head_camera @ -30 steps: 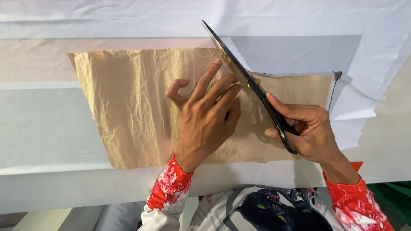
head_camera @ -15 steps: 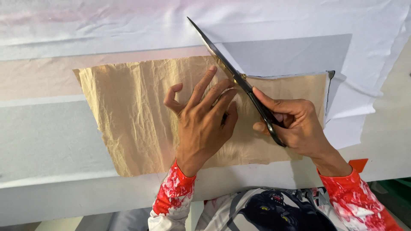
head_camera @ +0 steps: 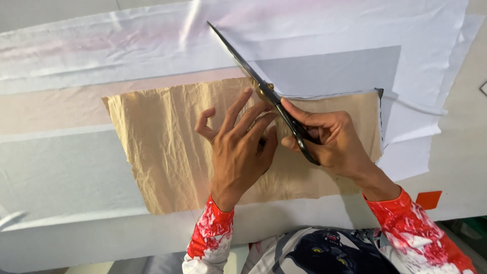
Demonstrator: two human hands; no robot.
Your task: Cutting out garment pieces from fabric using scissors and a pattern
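A crumpled tan paper pattern piece [head_camera: 167, 152] lies flat on layered white and grey fabric [head_camera: 324, 71], in the middle of the cutting table [head_camera: 456, 167]. The left hand [head_camera: 238, 147] presses down on the paper with fingers spread, fingertips just beside the blades. The right hand [head_camera: 332, 139] is closed around the handles of long black tailor's scissors [head_camera: 264, 91], whose blades point to the far left across the paper's far edge and over the fabric. An orange tag [head_camera: 428, 199] sits near the right sleeve [head_camera: 411, 228].
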